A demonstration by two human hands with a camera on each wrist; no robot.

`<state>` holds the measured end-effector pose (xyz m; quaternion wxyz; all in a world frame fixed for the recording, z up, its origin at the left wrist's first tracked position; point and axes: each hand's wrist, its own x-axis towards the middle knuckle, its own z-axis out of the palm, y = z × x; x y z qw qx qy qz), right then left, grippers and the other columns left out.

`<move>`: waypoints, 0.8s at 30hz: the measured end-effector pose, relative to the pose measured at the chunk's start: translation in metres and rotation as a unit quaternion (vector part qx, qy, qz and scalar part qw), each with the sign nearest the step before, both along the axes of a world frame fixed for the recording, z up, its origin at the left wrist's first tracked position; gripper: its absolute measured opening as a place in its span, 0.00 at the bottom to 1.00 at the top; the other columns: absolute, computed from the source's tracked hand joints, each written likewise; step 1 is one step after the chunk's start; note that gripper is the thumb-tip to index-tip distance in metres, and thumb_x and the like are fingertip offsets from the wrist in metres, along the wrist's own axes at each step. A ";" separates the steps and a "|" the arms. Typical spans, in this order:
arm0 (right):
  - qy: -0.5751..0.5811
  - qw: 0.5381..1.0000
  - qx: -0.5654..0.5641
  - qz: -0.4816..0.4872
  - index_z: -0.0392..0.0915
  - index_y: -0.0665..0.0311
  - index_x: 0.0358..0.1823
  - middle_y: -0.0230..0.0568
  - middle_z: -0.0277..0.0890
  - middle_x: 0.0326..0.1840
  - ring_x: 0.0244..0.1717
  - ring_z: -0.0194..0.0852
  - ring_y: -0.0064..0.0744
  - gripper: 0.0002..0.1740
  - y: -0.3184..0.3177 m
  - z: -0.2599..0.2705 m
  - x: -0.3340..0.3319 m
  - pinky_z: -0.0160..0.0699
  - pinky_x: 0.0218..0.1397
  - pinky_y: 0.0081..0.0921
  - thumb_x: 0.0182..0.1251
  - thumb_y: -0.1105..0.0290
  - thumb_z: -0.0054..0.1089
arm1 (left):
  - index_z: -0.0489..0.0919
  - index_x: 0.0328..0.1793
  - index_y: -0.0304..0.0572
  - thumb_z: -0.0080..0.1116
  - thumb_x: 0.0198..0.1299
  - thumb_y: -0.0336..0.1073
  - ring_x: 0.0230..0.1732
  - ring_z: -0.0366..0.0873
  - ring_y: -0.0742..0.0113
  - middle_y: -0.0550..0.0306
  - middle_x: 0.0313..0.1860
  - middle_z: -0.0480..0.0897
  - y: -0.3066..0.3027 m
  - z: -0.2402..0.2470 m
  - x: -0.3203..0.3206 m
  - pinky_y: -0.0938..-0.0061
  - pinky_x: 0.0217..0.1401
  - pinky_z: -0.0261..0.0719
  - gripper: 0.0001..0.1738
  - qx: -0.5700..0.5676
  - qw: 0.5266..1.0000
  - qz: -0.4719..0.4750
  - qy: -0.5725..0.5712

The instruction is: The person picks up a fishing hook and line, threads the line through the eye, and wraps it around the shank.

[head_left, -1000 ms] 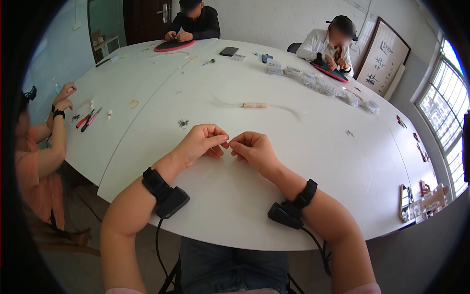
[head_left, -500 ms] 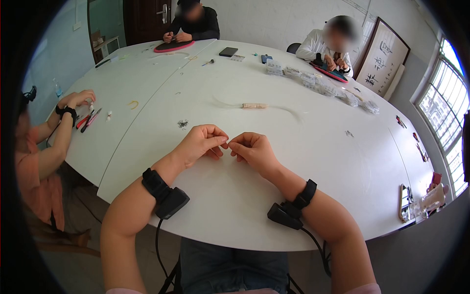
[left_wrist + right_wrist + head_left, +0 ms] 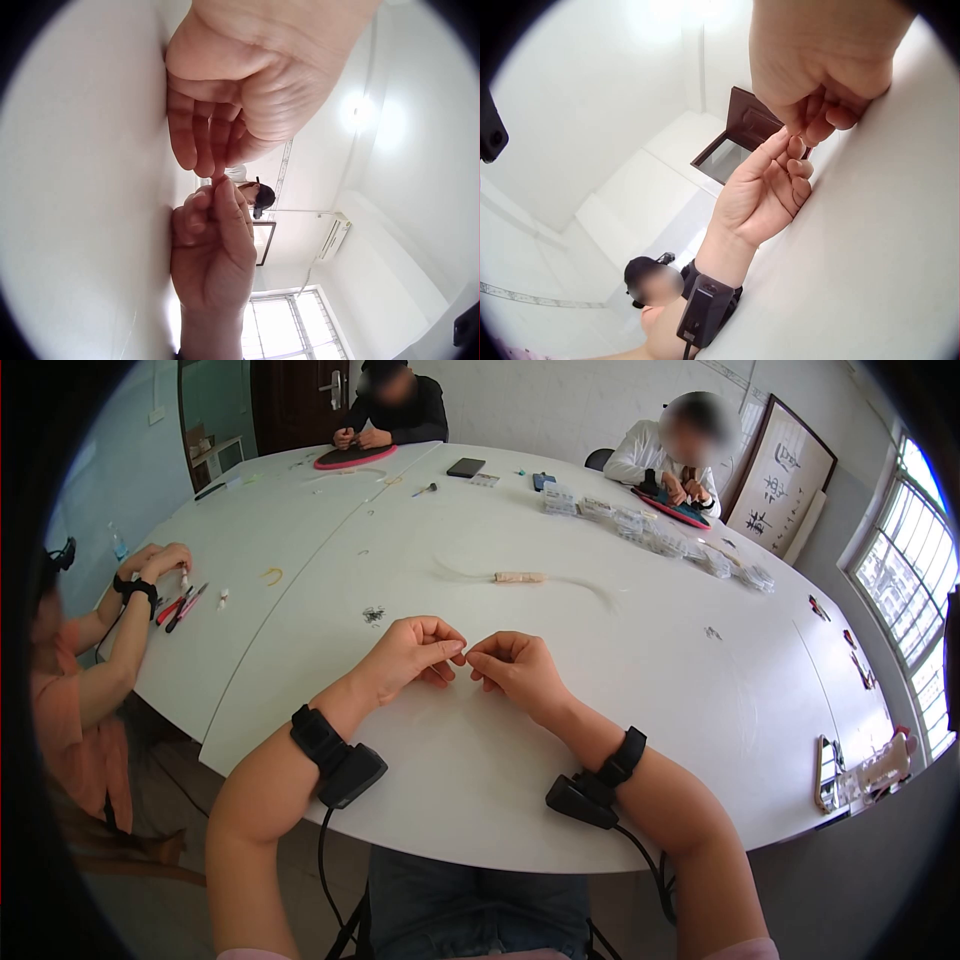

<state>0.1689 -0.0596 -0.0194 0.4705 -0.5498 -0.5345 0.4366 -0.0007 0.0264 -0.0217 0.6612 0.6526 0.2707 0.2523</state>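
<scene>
Near the front middle of the table [image 3: 460, 780], the left hand [image 3: 412, 652] and right hand [image 3: 515, 665] meet at their fingertips. On each, thumb and index finger are pinched together and the other fingers are curled. Anything between the fingertips is too small to make out. The left wrist view has the left hand [image 3: 262, 75] above the right hand [image 3: 214, 255], tips meeting. From the right wrist, the left hand [image 3: 754, 187] looks the same. A small pile of dark bits [image 3: 373, 615] lies beyond the left hand; a wrapped bundle with pale strands [image 3: 519, 578] lies farther back.
Clear plastic packets [image 3: 655, 536] lie at the back right, small bits [image 3: 712, 632] at the right. Pliers [image 3: 180, 608] and a yellow curved piece [image 3: 272, 575] are at the left. A phone [image 3: 828, 773] lies at the right edge. Three other people sit around the table.
My hands stay practically where they were, fingertips together. The person at the left has moved their hands from raised above the table down and forward, near the pliers.
</scene>
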 end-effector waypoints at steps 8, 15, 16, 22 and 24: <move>-0.012 1.000 -0.005 -0.012 0.78 0.67 0.35 0.31 0.74 0.25 0.25 0.68 0.15 0.09 -0.001 0.002 -0.001 0.67 0.27 0.14 0.63 0.67 0.57 | 0.76 0.39 0.40 0.56 0.60 0.36 0.28 0.77 0.75 0.59 0.32 0.80 -0.004 0.004 0.001 0.80 0.33 0.78 0.07 -0.009 1.000 0.003 0.003; -0.015 0.999 0.011 -0.026 0.79 0.67 0.36 0.29 0.73 0.24 0.23 0.64 0.14 0.11 -0.002 0.003 -0.003 0.62 0.24 0.13 0.61 0.65 0.59 | 0.75 0.39 0.39 0.56 0.60 0.36 0.29 0.77 0.75 0.59 0.32 0.79 -0.003 0.003 0.001 0.80 0.33 0.78 0.08 -0.004 1.000 -0.007 0.004; -0.017 0.999 0.016 -0.025 0.79 0.67 0.36 0.29 0.73 0.24 0.23 0.64 0.14 0.11 -0.002 0.003 -0.003 0.62 0.24 0.13 0.61 0.65 0.60 | 0.75 0.39 0.39 0.56 0.60 0.36 0.29 0.77 0.75 0.59 0.32 0.79 -0.002 0.002 0.001 0.80 0.33 0.78 0.08 -0.005 1.000 -0.008 -0.002; -0.011 1.000 0.004 -0.023 0.78 0.70 0.35 0.32 0.75 0.27 0.27 0.68 0.16 0.12 -0.001 0.002 -0.001 0.68 0.29 0.16 0.60 0.66 0.59 | 0.75 0.39 0.39 0.55 0.61 0.36 0.29 0.77 0.75 0.59 0.32 0.79 -0.004 0.005 0.000 0.79 0.33 0.78 0.08 -0.006 1.000 -0.007 0.008; -0.010 1.000 0.003 -0.025 0.78 0.70 0.35 0.32 0.75 0.27 0.26 0.68 0.17 0.12 -0.001 0.002 -0.002 0.68 0.28 0.16 0.60 0.66 0.58 | 0.75 0.39 0.39 0.55 0.61 0.36 0.29 0.77 0.75 0.59 0.32 0.79 -0.004 0.004 0.000 0.80 0.33 0.78 0.08 -0.005 1.000 -0.008 0.005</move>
